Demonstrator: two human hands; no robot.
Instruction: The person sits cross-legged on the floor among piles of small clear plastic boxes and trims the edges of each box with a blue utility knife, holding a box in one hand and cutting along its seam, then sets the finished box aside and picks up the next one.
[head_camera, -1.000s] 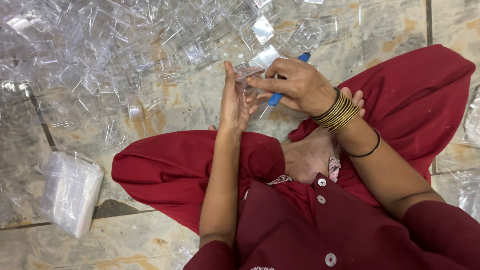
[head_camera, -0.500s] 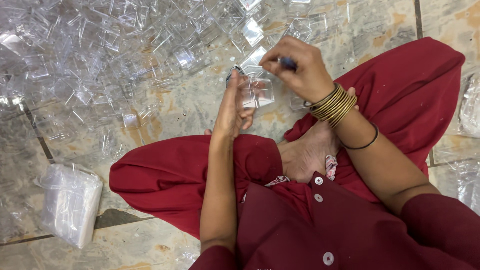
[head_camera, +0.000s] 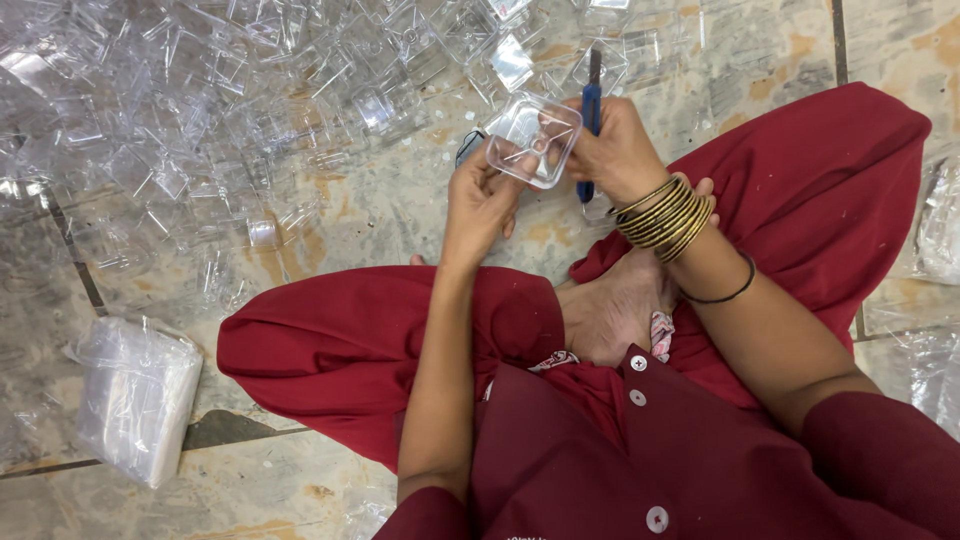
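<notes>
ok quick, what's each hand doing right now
left hand: closed on the clear plastic square container
right hand: closed around the blue-handled cutter, fingers also touching the container

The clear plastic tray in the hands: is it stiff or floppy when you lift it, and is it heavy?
The clear plastic tray probably is light: the left hand holds it up by fingertips at one edge. It seems fairly stiff, since it keeps its square shape without sagging. Its thin glossy walls may be slippery and could crack under the blue-handled tool in the right hand.
</notes>
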